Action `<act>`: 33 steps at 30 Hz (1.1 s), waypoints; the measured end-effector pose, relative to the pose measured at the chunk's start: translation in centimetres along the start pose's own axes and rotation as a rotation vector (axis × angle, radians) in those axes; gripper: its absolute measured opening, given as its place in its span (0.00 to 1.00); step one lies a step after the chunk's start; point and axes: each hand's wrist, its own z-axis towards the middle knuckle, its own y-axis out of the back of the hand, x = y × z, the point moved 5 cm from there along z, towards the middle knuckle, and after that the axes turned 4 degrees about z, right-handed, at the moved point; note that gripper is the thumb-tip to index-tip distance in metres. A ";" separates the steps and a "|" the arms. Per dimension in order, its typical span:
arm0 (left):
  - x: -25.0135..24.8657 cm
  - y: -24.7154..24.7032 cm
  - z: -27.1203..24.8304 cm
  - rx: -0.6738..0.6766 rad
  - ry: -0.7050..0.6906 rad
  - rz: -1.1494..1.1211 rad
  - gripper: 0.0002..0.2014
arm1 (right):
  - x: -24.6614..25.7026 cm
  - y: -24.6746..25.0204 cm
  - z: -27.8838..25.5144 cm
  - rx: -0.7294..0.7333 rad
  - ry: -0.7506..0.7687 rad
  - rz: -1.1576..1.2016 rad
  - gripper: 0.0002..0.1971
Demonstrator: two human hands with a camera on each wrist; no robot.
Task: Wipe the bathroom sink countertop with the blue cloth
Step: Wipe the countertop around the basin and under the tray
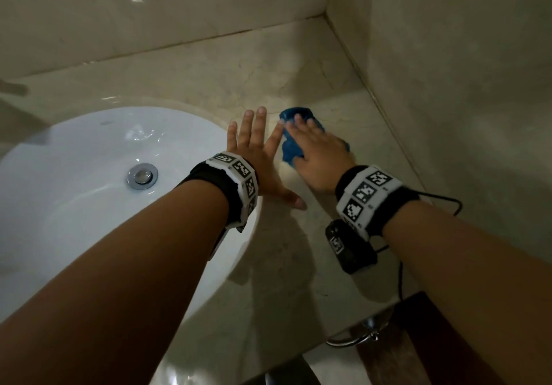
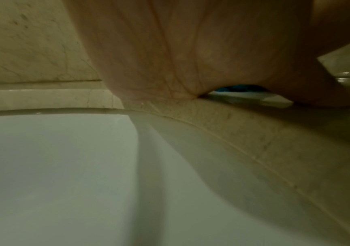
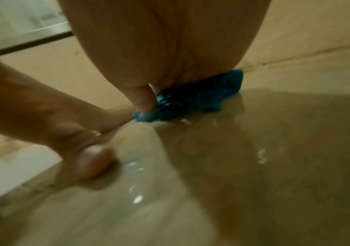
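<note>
The blue cloth (image 1: 287, 148) lies bunched on the beige marble countertop (image 1: 298, 65), right of the white sink (image 1: 74, 199). My right hand (image 1: 313, 145) lies on top of it, palm and fairly straight fingers pressing it down. In the right wrist view the thumb (image 3: 142, 99) pushes against the near left edge of the cloth (image 3: 201, 99). My left hand (image 1: 254, 137) rests flat on the countertop beside the sink rim, fingers spread, holding nothing, its index finger close to the cloth. The left wrist view shows a sliver of the cloth (image 2: 239, 88) under the palm.
Marble walls meet in a corner at the back right (image 1: 327, 14). The sink has a chrome drain (image 1: 142, 175). A black device with a cable (image 1: 349, 247) hangs below my right wrist. A chrome ring (image 1: 352, 337) hangs under the counter's front edge. Water drops (image 3: 261, 154) glisten on the countertop.
</note>
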 end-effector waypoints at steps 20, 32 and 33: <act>13.3 2.4 2.3 -0.061 0.186 -0.119 0.63 | 0.6 3.6 7.9 -0.010 -0.166 0.007 0.33; 13.7 2.0 2.8 -0.087 0.130 -0.157 0.67 | 8.9 3.4 12.8 0.108 0.178 0.131 0.31; 13.7 2.0 2.8 -0.092 0.133 -0.158 0.68 | 8.5 3.3 12.0 0.081 0.208 0.204 0.31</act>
